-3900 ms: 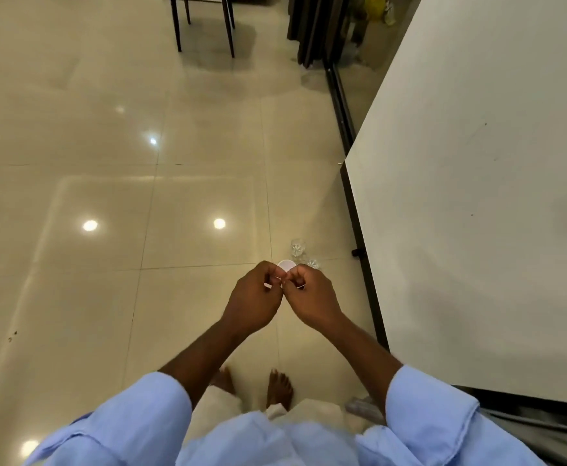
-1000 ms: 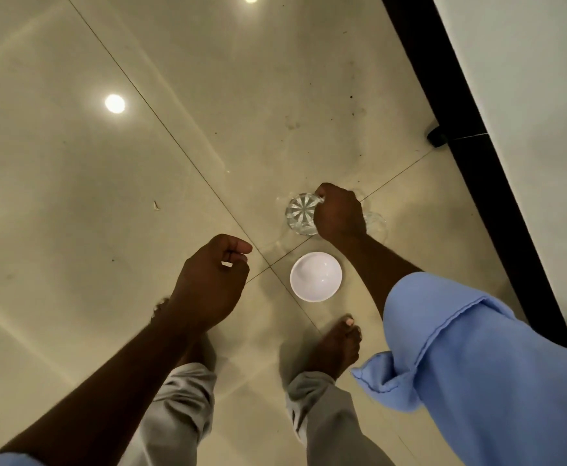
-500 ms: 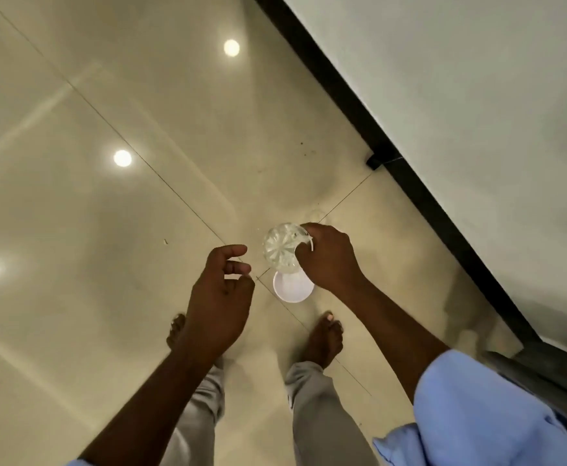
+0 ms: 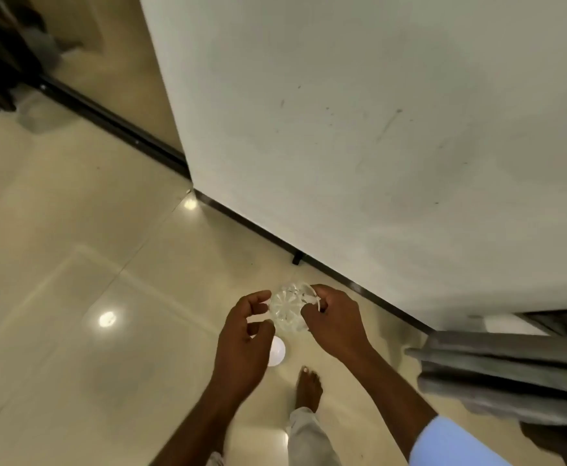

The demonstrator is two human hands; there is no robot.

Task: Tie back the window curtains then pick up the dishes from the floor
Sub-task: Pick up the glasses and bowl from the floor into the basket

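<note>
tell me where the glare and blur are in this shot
Head view: ceiling-light glare spots on the glossy floor, the brightest left of the left hand; soft motion blur throughout, so the clear glass in the right hand looks smeared; wall edges bow from wide-angle distortion.

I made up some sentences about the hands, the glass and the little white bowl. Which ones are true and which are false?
1. The right hand holds the clear glass. True.
2. The white bowl is inside the glass. False: it sits on the floor, partly hidden behind the left hand.
3. The left hand is near the glass with curled fingers. True.
4. The person wears shoes. False: the foot is bare.
5. Grey curtain folds hang at the right. True.
</note>
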